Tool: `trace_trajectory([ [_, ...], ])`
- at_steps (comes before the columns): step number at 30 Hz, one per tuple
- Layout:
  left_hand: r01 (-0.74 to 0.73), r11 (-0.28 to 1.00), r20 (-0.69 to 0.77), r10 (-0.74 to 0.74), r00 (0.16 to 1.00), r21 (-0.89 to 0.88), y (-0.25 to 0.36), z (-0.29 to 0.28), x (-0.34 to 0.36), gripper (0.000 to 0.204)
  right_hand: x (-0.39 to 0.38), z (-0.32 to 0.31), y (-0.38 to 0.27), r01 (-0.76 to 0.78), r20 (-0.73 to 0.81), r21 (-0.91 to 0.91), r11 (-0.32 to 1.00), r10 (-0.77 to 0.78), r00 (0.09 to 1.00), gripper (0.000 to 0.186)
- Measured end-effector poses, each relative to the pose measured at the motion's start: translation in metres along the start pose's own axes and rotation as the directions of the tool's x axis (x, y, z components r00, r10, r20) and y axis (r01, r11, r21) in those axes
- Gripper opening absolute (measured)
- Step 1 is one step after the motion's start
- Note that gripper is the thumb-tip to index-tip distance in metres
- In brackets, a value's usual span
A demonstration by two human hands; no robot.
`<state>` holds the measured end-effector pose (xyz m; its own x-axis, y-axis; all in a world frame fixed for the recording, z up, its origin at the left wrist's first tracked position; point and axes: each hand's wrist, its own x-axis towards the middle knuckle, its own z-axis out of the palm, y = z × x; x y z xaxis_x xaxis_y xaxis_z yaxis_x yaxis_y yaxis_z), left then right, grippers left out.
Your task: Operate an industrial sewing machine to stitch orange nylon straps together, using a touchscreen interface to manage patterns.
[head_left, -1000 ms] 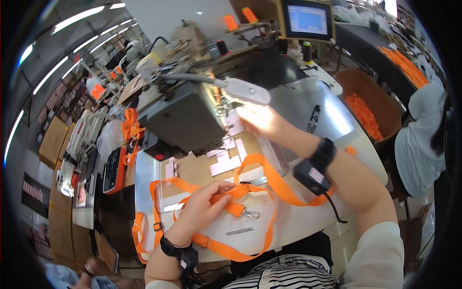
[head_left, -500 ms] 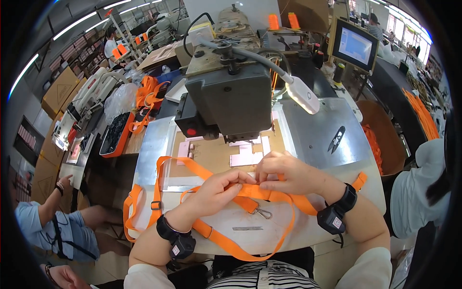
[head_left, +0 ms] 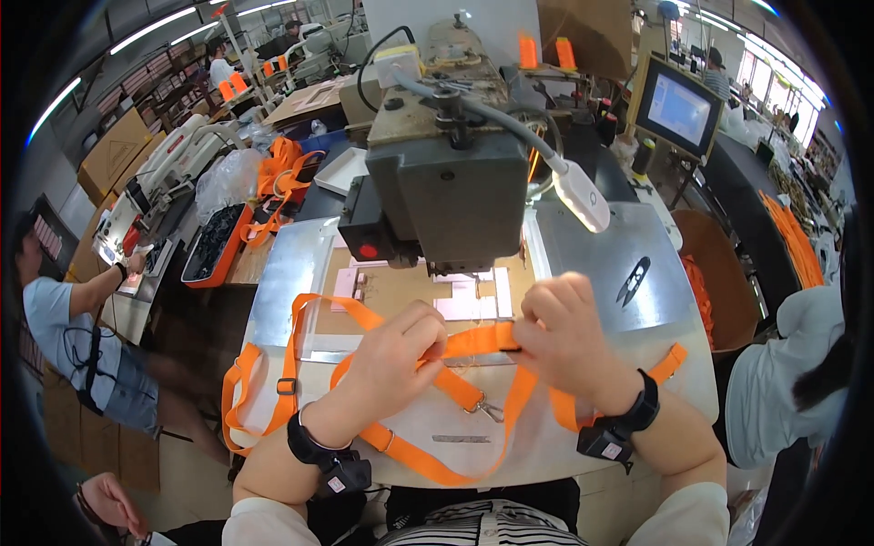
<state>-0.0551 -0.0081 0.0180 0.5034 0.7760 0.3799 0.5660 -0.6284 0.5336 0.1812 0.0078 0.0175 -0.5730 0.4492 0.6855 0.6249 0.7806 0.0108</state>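
A long orange webbing strap (head_left: 480, 341) stretches between my two hands, just in front of the sewing machine (head_left: 446, 196). My left hand (head_left: 398, 349) grips it at one end of the taut stretch. At the other end my right hand (head_left: 569, 341) is closed on it, beside a small dark piece on the webbing. Loops of the strap hang toward me and spread left over the white table. A metal snap hook (head_left: 490, 411) lies below the taut part. Farther left, a black slide buckle (head_left: 287, 386) sits on the webbing.
A small metal strip (head_left: 461, 439) lies near the table's front edge. Black thread snips (head_left: 634, 280) rest on the metal plate at right. An orange bin (head_left: 217, 246) of dark parts stands left, a screen (head_left: 675, 107) back right. Other people are at both sides.
My hands have moved apart and pulled the strap straight between them. My right hand has closed into a fist and shifted right. At left, a person has straightened and reaches toward another machine.
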Motion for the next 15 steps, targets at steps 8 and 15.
trace_trajectory([
  [8, 0.155, 0.876, 0.159, -0.091, 0.983, -0.457, 0.005, 0.006, -0.003, 0.026, -0.006, 0.000, -0.009, 0.141, -0.114, -0.068, 0.988, -0.148, 0.982, 0.014],
  [15, 0.412, 0.518, 0.306, -0.281, 0.910, -0.750, 0.004, 0.001, -0.004, 0.023, -0.004, 0.005, -0.007, 0.130, -0.104, -0.086, 0.988, -0.139, 0.985, 0.016],
])
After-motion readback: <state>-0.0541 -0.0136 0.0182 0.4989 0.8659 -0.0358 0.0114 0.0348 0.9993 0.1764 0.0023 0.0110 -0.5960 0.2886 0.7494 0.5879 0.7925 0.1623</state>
